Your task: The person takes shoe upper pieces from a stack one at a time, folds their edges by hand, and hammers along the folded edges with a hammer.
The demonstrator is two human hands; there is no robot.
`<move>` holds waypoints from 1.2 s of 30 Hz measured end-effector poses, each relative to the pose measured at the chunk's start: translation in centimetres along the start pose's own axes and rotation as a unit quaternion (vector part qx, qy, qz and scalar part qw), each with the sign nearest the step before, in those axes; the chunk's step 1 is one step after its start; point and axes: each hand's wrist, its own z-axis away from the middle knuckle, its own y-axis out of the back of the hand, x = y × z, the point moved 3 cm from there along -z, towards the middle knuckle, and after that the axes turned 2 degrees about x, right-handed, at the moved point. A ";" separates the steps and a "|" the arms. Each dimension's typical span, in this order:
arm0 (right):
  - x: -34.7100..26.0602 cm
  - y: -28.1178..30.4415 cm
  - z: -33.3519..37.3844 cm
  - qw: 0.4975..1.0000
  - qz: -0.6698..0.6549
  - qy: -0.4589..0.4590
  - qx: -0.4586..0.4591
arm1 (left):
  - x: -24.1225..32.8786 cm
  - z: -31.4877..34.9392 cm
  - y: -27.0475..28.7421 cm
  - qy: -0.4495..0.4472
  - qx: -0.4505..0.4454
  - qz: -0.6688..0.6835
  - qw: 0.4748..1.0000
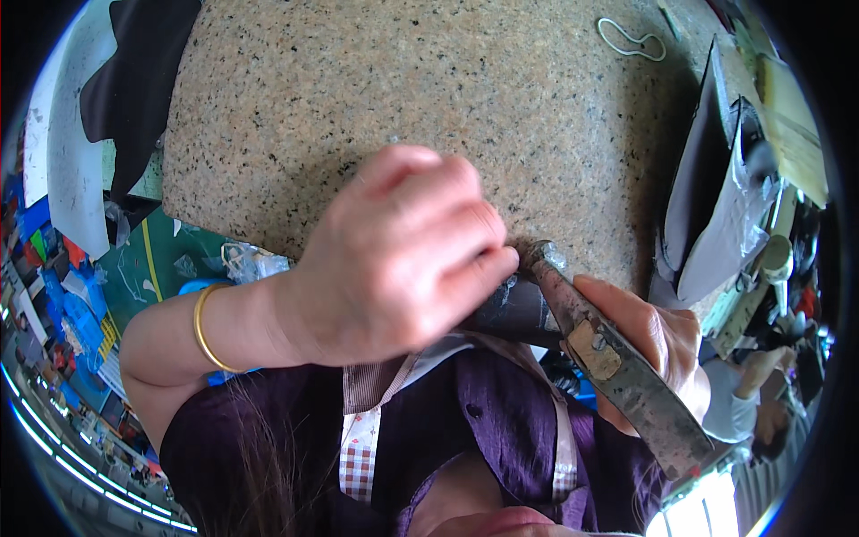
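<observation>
My right hand (667, 345) is wrapped round a hammer. The long worn metal hammer head (635, 394) faces up, with the wooden end of the handle showing in its middle; most of the handle is hidden. The narrow tip of the head lies at the front edge of the speckled stone slab (429, 72). My left hand (403, 255) is closed, knuckles up, over that same edge. Its curled fingertips are beside the hammer tip, and whatever they pinch is hidden. Between my hands and my apron shows a dark, smooth piece (510, 309), partly covered by the left hand.
Dark sheet pieces (148, 72) hang over the slab's left side beside a pale sheet (76, 134). Folded dark pieces (707, 188) stand at the right edge. A pale cord loop (633, 40) lies at the far right. Another person (743, 394) is at the lower right.
</observation>
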 end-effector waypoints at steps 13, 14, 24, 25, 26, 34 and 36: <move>-0.3 0.1 -0.7 1.000 -0.005 -0.015 -0.013 | 0.1 0.2 0.7 0.028 -0.015 0.018 0.999; -0.6 0.1 -0.5 1.000 -0.003 -0.018 -0.011 | 0.1 0.2 0.5 0.024 -0.014 0.020 0.999; -0.4 -0.2 -0.8 0.997 -0.031 -0.062 -0.039 | -0.1 1.2 1.1 0.038 -0.014 0.013 0.999; 0.0 -0.3 -0.4 0.997 -0.055 -0.036 -0.037 | -1.0 1.4 1.0 0.050 -0.007 0.082 0.995; 0.0 -0.2 -0.2 0.996 -0.077 -0.010 -0.036 | -1.1 1.2 0.9 0.046 -0.003 0.085 0.995; -2.0 2.2 2.8 0.982 0.064 -0.119 0.133 | 0.1 -1.8 -1.1 -0.093 0.012 -0.003 0.996; -1.4 2.0 3.3 0.986 0.064 -0.131 0.078 | -0.2 -2.1 -1.4 -0.125 -0.014 0.009 0.992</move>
